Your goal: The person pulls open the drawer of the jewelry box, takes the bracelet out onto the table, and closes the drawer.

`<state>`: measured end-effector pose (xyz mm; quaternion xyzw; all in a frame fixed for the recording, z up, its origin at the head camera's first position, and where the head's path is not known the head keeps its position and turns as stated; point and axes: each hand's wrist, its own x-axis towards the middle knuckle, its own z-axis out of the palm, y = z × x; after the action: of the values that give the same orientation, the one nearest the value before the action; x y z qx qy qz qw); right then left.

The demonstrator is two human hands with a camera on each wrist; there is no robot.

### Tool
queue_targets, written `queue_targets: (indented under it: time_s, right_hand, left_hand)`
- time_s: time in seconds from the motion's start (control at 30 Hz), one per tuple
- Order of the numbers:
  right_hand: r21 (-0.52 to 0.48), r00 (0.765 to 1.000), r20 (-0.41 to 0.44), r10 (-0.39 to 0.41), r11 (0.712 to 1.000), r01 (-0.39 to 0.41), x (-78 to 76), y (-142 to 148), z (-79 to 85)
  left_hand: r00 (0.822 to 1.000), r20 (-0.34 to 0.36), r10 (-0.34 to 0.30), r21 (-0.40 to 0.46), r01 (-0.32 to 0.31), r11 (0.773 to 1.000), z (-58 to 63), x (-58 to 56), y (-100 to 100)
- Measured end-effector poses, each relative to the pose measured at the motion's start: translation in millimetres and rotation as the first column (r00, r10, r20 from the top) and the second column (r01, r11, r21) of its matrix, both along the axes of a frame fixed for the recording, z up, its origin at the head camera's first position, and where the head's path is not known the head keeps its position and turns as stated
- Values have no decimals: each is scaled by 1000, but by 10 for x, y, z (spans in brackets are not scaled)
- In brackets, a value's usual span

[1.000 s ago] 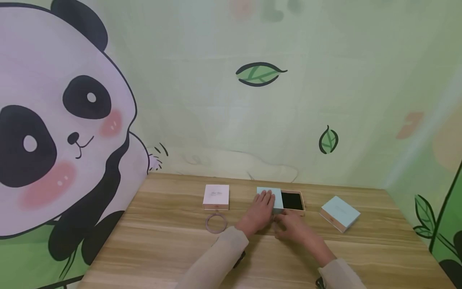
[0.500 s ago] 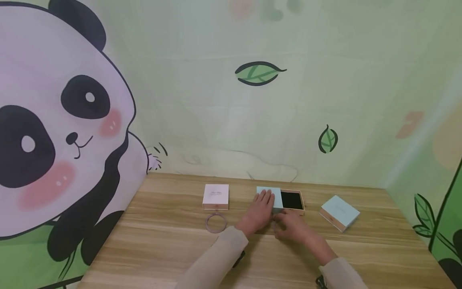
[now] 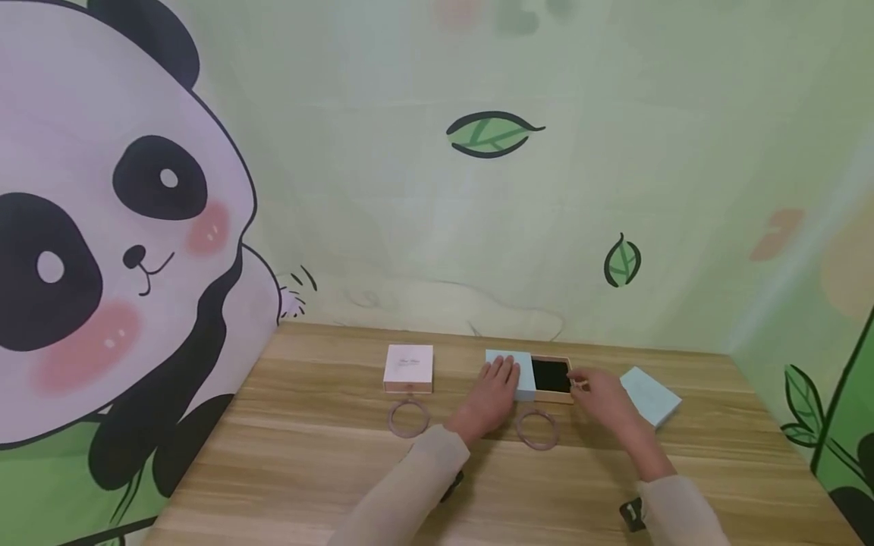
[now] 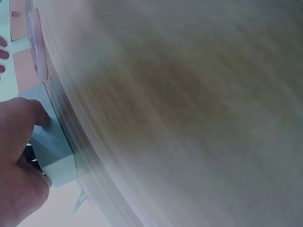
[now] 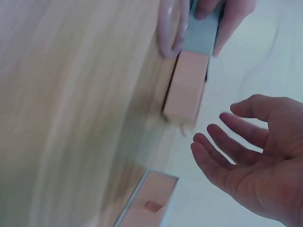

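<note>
My left hand (image 3: 488, 402) holds a light blue slide-out box (image 3: 526, 385), its fingers laid over the top. In the left wrist view the thumb presses the front side of the box sleeve (image 4: 54, 146). The pink drawer (image 3: 551, 400) with its black lining sticks out to the right of the sleeve. My right hand (image 3: 604, 394) is at the drawer's right end. The right wrist view shows this hand (image 5: 260, 161) with loosely bent, spread fingers, apart from the drawer end (image 5: 187, 87). A purplish bangle (image 3: 537, 448) lies on the table in front of the box.
A white-topped box (image 3: 408, 368) stands to the left, with a second bangle (image 3: 408, 436) in front of it. Another light blue box (image 3: 657, 398) sits at an angle on the right, partly behind my right hand. A panda-printed cloth (image 3: 382, 189) hangs behind the wooden table (image 3: 314, 425).
My right hand has left the bangle in front of the box and moved right to the drawer's end. The bangle now lies uncovered. My left hand stays on the box.
</note>
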<state>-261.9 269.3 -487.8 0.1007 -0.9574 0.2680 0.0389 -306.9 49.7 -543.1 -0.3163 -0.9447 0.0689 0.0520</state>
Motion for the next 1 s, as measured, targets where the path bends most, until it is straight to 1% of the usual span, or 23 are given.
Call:
queue_targets:
  time_s: [0.07, 0.17, 0.3, 0.47, 0.67, 0.77, 0.83, 0.9, 0.93, 1.0]
  right_hand:
    - [-10, 1000, 17, -23, 1000, 23, 13, 46, -18]
    - [-16, 999, 27, -30, 999, 30, 26, 75, -57]
    - [-35, 997, 58, -50, 998, 52, 17, 72, -110]
    - [-57, 992, 103, -80, 995, 86, -11, 71, -154]
    - [-64, 990, 111, -86, 994, 93, -59, 66, -212]
    - [-55, 987, 123, -102, 993, 109, -67, 11, -228]
    - [-57, 986, 121, -113, 991, 120, -77, -55, -232]
    - [-86, 988, 122, -99, 990, 109, -85, -140, -235]
    - [-105, 990, 117, -75, 991, 87, -92, -184, -237]
    - [-162, 993, 115, 6, 987, 13, -111, -269, -235]
  left_hand:
    - [1000, 5, 2, -7, -2, 1000, 19, 9, -5]
    - [1000, 12, 2, -16, -1, 1000, 42, 22, -16]
    - [1000, 2, -7, -18, 7, 1000, 58, 37, -29]
    - [1000, -3, -14, -8, 14, 1000, 47, 23, -24]
    - [1000, 9, -15, 9, 15, 1000, 17, -4, -21]
    - [1000, 17, -11, 4, 11, 1000, 19, -3, -17]
    - [1000, 9, -15, -3, 15, 1000, 20, -2, -11]
    - [1000, 9, -16, -5, 16, 1000, 23, -1, -8]
    - [1000, 13, -16, -2, 16, 1000, 21, -3, -6]
    - [1000, 19, -13, 5, 13, 1000, 22, -3, -5]
